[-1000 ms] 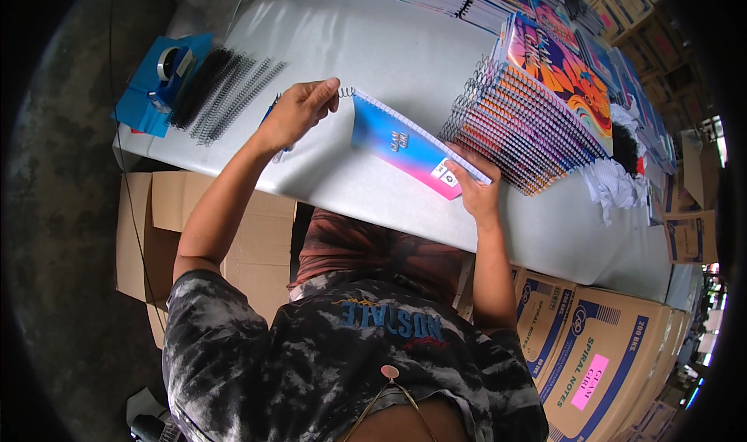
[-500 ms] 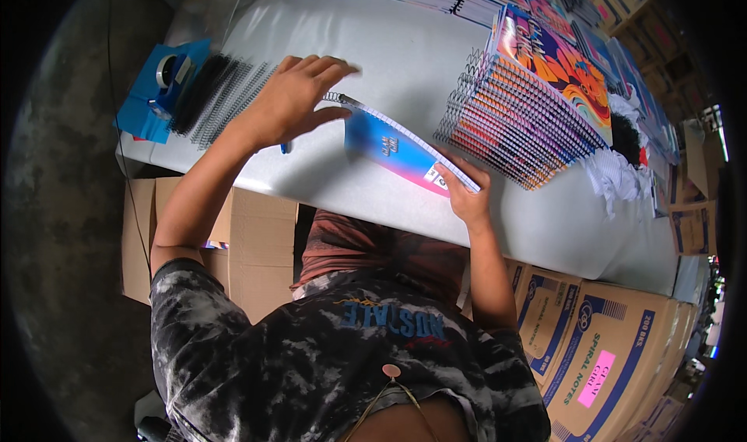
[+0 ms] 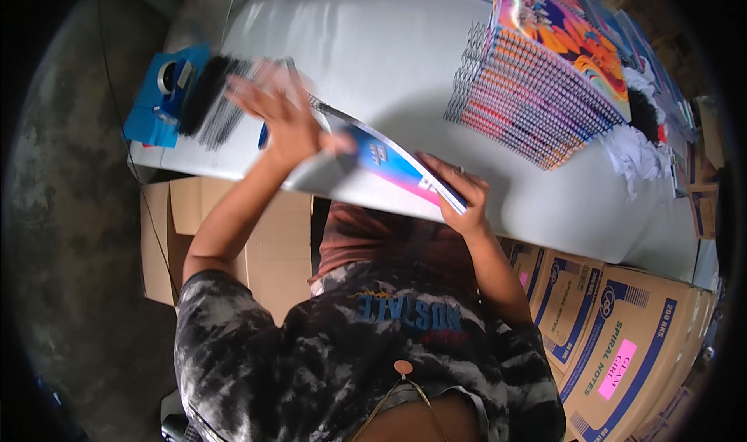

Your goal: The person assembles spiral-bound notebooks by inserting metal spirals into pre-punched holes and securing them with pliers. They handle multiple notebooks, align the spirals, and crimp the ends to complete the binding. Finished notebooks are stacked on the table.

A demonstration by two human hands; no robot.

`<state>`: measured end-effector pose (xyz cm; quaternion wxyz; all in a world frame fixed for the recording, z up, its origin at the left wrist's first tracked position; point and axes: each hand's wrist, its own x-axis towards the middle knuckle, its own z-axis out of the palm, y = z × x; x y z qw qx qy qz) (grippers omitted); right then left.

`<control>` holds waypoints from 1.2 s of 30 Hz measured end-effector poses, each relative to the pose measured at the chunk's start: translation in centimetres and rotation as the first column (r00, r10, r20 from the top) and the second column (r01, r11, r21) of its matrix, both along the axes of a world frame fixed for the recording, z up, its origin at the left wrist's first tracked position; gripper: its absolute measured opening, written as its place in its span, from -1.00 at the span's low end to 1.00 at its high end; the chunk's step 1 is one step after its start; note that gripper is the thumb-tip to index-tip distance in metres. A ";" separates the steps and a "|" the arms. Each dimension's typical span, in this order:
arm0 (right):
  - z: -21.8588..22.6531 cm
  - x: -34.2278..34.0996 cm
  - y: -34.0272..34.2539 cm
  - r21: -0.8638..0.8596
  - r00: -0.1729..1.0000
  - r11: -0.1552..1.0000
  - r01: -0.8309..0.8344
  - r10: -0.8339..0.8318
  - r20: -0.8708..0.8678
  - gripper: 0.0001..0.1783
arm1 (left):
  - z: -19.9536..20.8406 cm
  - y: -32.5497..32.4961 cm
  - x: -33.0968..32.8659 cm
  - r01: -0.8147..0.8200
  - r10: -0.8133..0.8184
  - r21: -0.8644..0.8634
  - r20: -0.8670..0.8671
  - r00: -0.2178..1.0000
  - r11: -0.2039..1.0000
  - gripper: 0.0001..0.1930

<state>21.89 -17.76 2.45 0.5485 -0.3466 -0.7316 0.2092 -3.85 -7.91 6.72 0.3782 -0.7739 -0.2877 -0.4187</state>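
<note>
My right hand (image 3: 467,197) grips the near right end of a notebook (image 3: 395,168) with a blue and pink cover. The notebook is held on edge above the table, its spine edge turned up and away from me. A wire coil (image 3: 314,102) juts out at the spine's left end. Beside that end is my left hand (image 3: 286,127), open and smeared by motion, its fingers stretched out and its thumb by the cover. Whether the thumb touches the cover cannot be made out. Behind the left hand lies a row of loose dark spiral coils (image 3: 208,103).
A tall stack of spiral notebooks (image 3: 537,92) stands at the right, with white crumpled cloth (image 3: 634,158) next to it. A blue tape dispenser (image 3: 173,80) sits at the far left of the table (image 3: 373,61). Cardboard boxes (image 3: 622,349) stand below the table edge.
My left hand has swung down and left, its fingers now spread and blurred. The notebook has tilted more steeply, still in my right hand. The whole view has shifted a little.
</note>
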 end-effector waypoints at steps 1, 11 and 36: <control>0.1 -0.4 -0.1 0.016 1.000 1.000 -0.013 0.013 -0.007 -0.60 | -0.3 0.6 0.0 0.013 -0.001 -0.106 0.112 0.994 0.994 0.11; 0.8 -1.9 -0.6 0.155 0.999 0.987 -0.042 0.041 0.010 -0.65 | -1.8 0.6 -0.6 0.066 -0.025 -0.169 0.235 0.972 0.984 0.08; 0.4 -3.2 0.4 0.163 0.990 0.977 -0.140 0.138 0.026 -0.56 | -0.2 -6.9 2.5 -0.058 -0.108 -0.617 -0.228 0.968 0.785 -0.03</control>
